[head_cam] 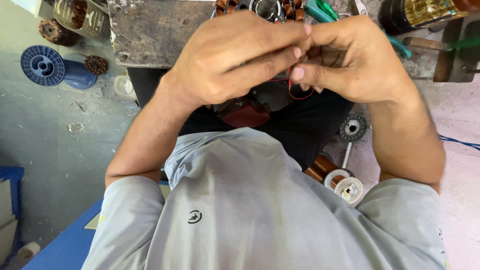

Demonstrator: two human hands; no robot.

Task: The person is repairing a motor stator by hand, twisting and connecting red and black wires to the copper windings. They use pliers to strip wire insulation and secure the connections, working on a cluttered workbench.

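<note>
Nearest me: copper wire spool (334, 176) on the floor. Next: my left hand (235, 60) and right hand (350, 57), fingertips pinched together on a thin red wire (300, 95) above my lap. Beyond: worktop (150, 35) carrying a wound stator (260, 7).

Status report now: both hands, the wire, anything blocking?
Left hand and right hand pinch thin red wire together. Wire loops below fingers. Nothing blocking.

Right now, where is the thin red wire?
In the head view, the thin red wire loops just below the pinched fingers of both hands, centre top, above the dark lap.
</note>
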